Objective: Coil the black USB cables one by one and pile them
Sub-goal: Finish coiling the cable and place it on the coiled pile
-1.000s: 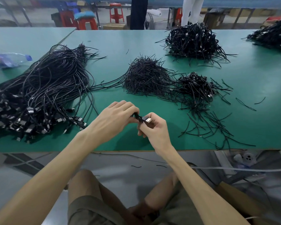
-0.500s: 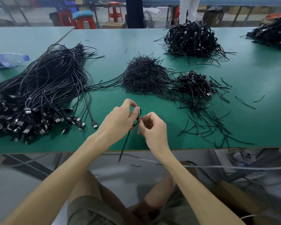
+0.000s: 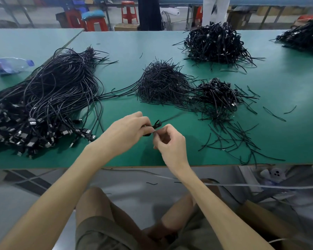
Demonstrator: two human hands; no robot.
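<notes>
Both hands are raised over the near edge of the green counter. The left hand has its grip pinched on a small, coiled black USB cable. The right hand has curled fingers, its grip pinching the same coil from the right. One blurred strand leads from the coil up and right. Uncoiled cables lie at left. A pile of coiled cables lies at right, well apart from the hands.

Single view, head-worn, wide-angle. Faces forward and down across the green table from its near edge. Left hand and right hand sit close, just below centre. Knees fill the bottom edge; a red stool stands far off at the top.
</notes>
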